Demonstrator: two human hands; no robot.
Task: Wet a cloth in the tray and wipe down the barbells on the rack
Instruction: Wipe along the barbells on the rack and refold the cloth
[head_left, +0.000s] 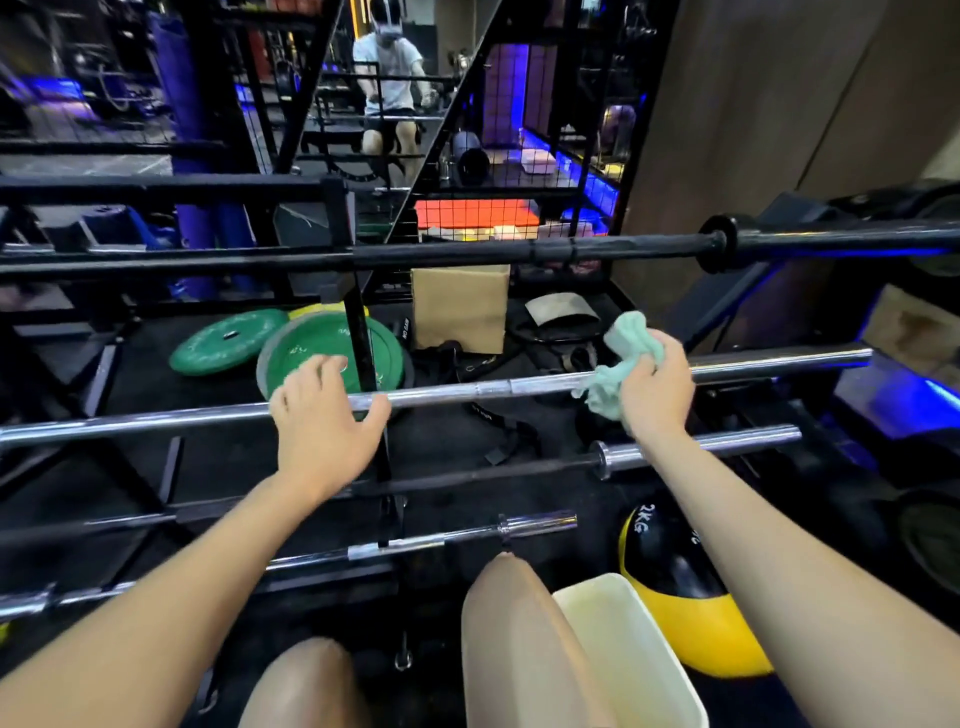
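Right hand (655, 387) grips the green cloth (618, 364) against the chrome bar (467, 391) on the rack, left hand (324, 415) rests open-fingered on it as a brace, tray (631, 654) by the knee, so wrap tight and slide full-length.

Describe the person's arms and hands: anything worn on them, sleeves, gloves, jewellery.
Both arms are bare from the bottom edge of the picture to the fingertips; no sleeve shows anywhere in view. The left hand wears no glove, and no ring, watch or band shows on it or its wrist. The right hand is likewise bare, with nothing at the wrist. No markings show on either forearm.
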